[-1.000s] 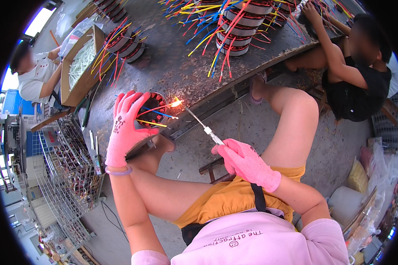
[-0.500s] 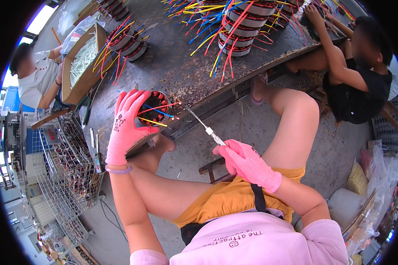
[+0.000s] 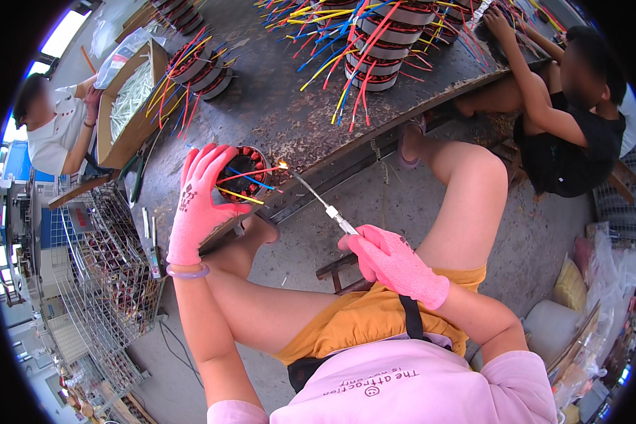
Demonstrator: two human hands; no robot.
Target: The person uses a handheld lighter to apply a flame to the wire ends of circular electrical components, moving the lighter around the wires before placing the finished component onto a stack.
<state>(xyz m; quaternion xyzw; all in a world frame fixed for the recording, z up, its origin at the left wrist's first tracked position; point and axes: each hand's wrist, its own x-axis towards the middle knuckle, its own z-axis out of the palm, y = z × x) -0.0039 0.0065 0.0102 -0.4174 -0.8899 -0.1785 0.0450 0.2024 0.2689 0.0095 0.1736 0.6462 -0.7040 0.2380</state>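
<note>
- At the bench edge, head view, I judge burns the main risk: the flame at the torch tip sits right beside my left hand, and a small drift could scorch the glove or the coil's coloured leads.
- My left hand is half closed, fingers curled over the coil, steadying it on the table.
- My right hand is closed tight around the torch handle.
</note>
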